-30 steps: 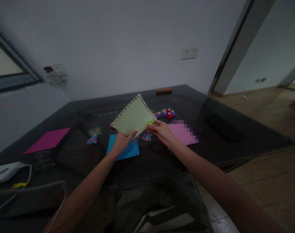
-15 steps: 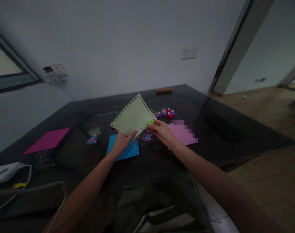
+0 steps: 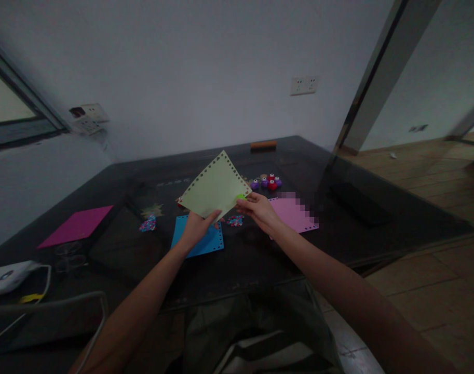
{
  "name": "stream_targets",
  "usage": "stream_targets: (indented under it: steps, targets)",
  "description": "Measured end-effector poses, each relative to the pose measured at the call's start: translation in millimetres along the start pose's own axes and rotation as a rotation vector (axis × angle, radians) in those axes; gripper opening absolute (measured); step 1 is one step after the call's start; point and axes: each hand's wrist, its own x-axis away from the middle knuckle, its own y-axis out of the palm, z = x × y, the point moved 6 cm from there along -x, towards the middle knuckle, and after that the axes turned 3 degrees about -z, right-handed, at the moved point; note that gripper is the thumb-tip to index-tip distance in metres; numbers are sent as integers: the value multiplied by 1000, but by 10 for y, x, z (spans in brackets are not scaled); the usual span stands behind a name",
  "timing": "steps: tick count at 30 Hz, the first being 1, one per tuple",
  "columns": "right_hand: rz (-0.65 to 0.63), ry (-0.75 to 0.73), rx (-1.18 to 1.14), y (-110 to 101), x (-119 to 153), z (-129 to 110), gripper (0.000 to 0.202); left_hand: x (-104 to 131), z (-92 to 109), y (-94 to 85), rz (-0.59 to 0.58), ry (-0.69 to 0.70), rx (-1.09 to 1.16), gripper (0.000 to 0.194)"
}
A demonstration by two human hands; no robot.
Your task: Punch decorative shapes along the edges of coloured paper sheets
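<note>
Above the table, a pale green sheet of paper (image 3: 215, 187) is tilted with one corner up, and punched holes run along two of its edges. My left hand (image 3: 200, 228) is closed on its lower corner, thumb on top. At the right corner, my right hand (image 3: 261, 209) is closed around a small bright green hole punch (image 3: 241, 197), which sits at the paper's edge; the fingers partly hide it. Under my left hand lies a blue sheet (image 3: 205, 241) with holed edges. A pink sheet (image 3: 289, 214), also holed, lies beside my right wrist.
Several purple and red punches (image 3: 271, 182) stand beyond my right hand on the black table (image 3: 237, 270). Small piles of coloured bits (image 3: 235, 221) lie nearby. A magenta sheet (image 3: 77, 225), glasses (image 3: 70, 258) and a white device (image 3: 9, 278) are left; a dark flat object (image 3: 357, 203) is right.
</note>
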Motion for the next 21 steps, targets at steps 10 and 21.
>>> stream_targets:
  steps: [10, 21]
  targets:
    - [16, 3, -2, -3, 4, 6, 26, -5, -57, -1, 16, -2, 14, 17]
    - [21, -7, 13, 9, 7, -16, 24, 3, -37, 1, 11, 10, -10, 17]
